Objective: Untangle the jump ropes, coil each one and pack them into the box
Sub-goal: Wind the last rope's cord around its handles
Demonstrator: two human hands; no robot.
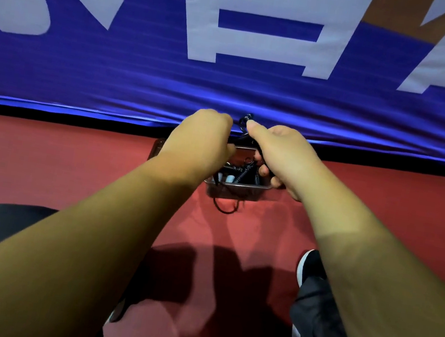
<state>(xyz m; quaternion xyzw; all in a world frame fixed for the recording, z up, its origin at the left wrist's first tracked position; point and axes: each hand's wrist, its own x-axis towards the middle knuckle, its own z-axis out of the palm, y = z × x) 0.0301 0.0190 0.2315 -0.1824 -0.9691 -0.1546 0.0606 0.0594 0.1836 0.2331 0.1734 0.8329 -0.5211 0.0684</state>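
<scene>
Jump ropes (pixel 245 171), black and partly spring-coiled, lie tangled in our dark box (pixel 233 191) on the red floor (pixel 43 164); we discern no single axis. One loop hangs over the near wall. Both hands, left (pixel 202 133) and right (pixel 278 150), are closed, pinching black cord above the box.

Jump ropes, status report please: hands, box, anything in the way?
Left hand and right hand both closed on black rope above the box. Coiled ropes inside. One loop hangs over the near wall. Nothing blocking.
</scene>
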